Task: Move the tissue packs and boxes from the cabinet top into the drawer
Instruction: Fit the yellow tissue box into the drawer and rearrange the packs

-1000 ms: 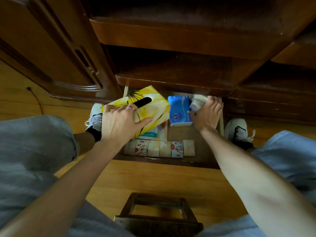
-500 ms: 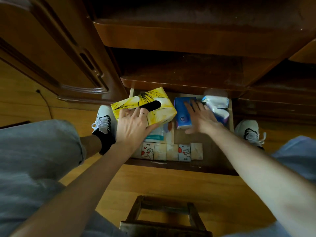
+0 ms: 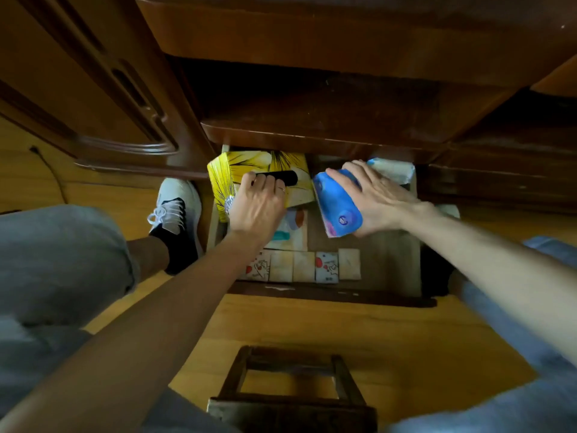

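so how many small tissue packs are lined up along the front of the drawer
5 small packs in a row along the drawer's front edge. The left forearm crosses the row's left end, so another could be hidden.

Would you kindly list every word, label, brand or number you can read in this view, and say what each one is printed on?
No text can be read here.
Blue tissue pack: a round logo near its front end, too blurred to read.
Row of small tissue packs at the drawer front: cartoon prints and tiny marks, too small to read.
Yellow tissue box: only a pattern, no lettering visible.
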